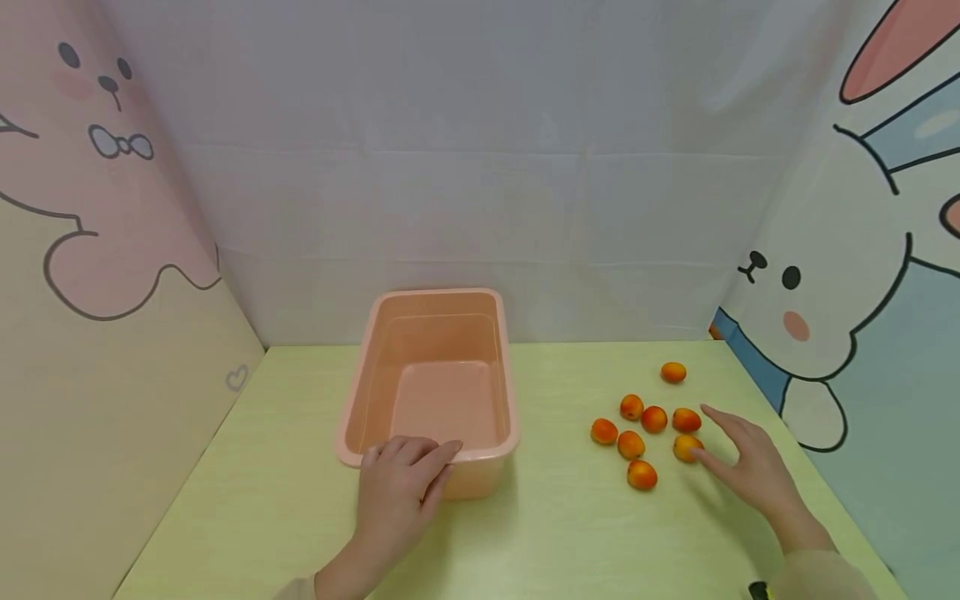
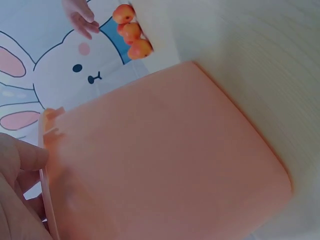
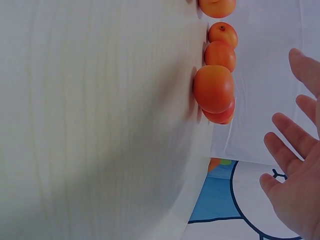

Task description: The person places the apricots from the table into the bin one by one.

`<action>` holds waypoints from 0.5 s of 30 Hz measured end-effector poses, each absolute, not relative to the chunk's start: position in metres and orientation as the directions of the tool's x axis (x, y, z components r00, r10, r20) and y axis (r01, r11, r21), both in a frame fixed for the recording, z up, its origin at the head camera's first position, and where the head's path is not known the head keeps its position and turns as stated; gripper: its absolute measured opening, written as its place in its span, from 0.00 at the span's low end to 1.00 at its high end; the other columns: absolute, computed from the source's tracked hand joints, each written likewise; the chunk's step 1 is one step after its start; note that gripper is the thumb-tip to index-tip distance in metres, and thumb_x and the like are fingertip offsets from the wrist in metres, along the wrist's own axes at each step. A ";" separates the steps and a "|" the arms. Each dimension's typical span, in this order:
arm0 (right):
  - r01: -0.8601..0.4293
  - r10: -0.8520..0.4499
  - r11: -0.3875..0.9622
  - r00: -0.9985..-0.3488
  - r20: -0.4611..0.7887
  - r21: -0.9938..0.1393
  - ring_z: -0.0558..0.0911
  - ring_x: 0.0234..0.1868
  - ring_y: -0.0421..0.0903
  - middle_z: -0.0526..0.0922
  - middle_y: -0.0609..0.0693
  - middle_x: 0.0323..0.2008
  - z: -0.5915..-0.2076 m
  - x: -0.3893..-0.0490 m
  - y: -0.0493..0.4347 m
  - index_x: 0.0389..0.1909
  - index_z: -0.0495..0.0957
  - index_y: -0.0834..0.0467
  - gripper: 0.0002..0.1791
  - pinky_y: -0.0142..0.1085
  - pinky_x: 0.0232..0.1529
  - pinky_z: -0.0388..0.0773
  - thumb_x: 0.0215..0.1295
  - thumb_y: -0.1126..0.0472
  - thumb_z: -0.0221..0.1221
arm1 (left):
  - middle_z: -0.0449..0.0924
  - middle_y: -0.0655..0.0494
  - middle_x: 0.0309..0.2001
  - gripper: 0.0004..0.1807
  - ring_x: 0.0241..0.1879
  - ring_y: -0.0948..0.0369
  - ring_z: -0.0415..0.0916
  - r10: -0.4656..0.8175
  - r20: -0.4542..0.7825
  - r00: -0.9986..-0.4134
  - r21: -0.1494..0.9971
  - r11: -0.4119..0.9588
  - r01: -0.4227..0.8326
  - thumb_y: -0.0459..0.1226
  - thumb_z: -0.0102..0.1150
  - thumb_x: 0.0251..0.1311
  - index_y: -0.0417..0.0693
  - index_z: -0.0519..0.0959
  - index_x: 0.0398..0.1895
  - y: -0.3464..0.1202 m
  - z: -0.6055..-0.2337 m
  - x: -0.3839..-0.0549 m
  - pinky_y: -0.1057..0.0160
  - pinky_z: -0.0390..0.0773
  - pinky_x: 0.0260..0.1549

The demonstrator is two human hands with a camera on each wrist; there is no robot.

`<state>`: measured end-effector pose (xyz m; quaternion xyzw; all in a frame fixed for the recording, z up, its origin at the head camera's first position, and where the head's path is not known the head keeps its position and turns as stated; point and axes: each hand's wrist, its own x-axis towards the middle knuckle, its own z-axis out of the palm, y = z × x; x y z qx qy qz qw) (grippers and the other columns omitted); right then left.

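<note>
A peach-pink plastic bin [image 1: 431,333] stands on the table with no contents visible inside. My left hand [image 1: 405,483] grips its near rim, fingers over the edge; in the left wrist view the fingers [image 2: 30,157] pinch the rim beside the bin's smooth outer wall [image 2: 165,155]. Several small orange-red fruits lie loosely grouped to the right, among them a yellower fruit [image 1: 687,448]. Close above that one hovers my right hand [image 1: 753,467], thumb and fingers spread, holding nothing. In the right wrist view, the spread right hand [image 3: 297,150] is apart from the nearest fruit [image 3: 214,89].
One fruit [image 1: 673,372] lies farther back, apart from the group. A pale curtain [image 1: 525,192] closes off the back of the yellow-green table [image 1: 555,542], and cartoon-printed panels stand at both sides. A small black and yellow item [image 1: 759,590] shows by the right sleeve.
</note>
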<state>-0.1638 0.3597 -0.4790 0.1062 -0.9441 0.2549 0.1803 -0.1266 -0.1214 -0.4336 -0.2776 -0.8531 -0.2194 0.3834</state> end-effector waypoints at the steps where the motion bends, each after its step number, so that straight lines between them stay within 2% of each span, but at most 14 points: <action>1: -0.290 -0.107 0.848 -0.914 0.392 -0.444 0.68 0.57 0.70 0.73 0.70 0.58 -0.479 -0.164 0.360 0.67 0.69 0.64 0.39 0.68 0.54 0.64 0.54 0.62 0.73 | 0.81 0.62 0.31 0.12 0.34 0.57 0.77 0.306 0.775 -0.553 0.161 0.751 0.640 0.39 0.63 0.56 0.58 0.87 0.43 -0.118 -0.433 -0.127 0.52 0.70 0.34; 6: -0.290 -0.105 0.847 -0.913 0.395 -0.445 0.68 0.57 0.71 0.73 0.71 0.58 -0.481 -0.164 0.361 0.66 0.69 0.65 0.39 0.68 0.55 0.64 0.54 0.63 0.73 | 0.81 0.62 0.31 0.12 0.33 0.57 0.77 0.313 0.770 -0.556 0.162 0.747 0.645 0.38 0.64 0.56 0.59 0.87 0.44 -0.099 -0.432 -0.127 0.53 0.71 0.34; 13: -0.285 -0.103 0.844 -0.918 0.383 -0.455 0.68 0.57 0.71 0.73 0.72 0.58 -0.481 -0.164 0.363 0.67 0.68 0.65 0.39 0.69 0.55 0.63 0.55 0.62 0.73 | 0.81 0.62 0.30 0.17 0.32 0.58 0.78 0.330 0.793 -0.511 0.105 0.753 0.650 0.33 0.67 0.49 0.59 0.87 0.43 -0.075 -0.432 -0.130 0.55 0.73 0.32; 15: -0.284 -0.102 0.845 -0.918 0.384 -0.454 0.68 0.57 0.71 0.73 0.72 0.58 -0.482 -0.165 0.363 0.67 0.68 0.65 0.39 0.69 0.54 0.63 0.55 0.61 0.73 | 0.80 0.62 0.31 0.18 0.33 0.58 0.78 0.334 0.790 -0.514 0.106 0.752 0.651 0.32 0.68 0.48 0.59 0.87 0.43 -0.069 -0.431 -0.130 0.56 0.72 0.33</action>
